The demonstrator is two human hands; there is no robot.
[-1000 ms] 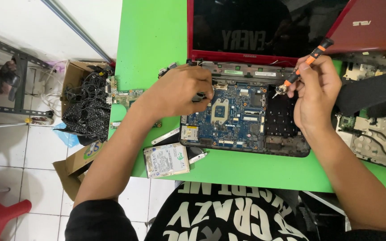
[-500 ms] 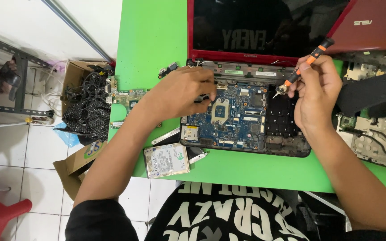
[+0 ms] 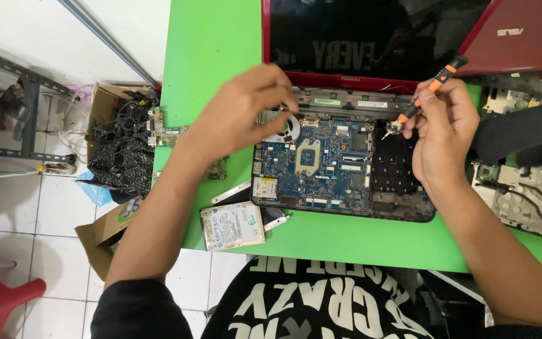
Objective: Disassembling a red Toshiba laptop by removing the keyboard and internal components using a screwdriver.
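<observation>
An opened red laptop (image 3: 346, 81) lies on the green table (image 3: 214, 50), its blue motherboard (image 3: 321, 163) bare. My left hand (image 3: 239, 113) hovers over the board's upper left corner, by the fan, with fingers pinched together; whether it holds anything small is hidden. My right hand (image 3: 440, 132) grips an orange-and-black screwdriver (image 3: 425, 94), its tip pointing down at the board's upper right edge.
A hard drive (image 3: 232, 226) lies at the table's near edge, partly overhanging. A second red laptop lid (image 3: 522, 37) and bare metal parts (image 3: 528, 194) sit at right. A cardboard box of cables (image 3: 120, 144) stands on the floor at left, beside a red stool (image 3: 1, 295).
My left hand has lifted and shifted slightly up, away from the board's left part toward the fan corner. My right hand with the screwdriver has stayed put.
</observation>
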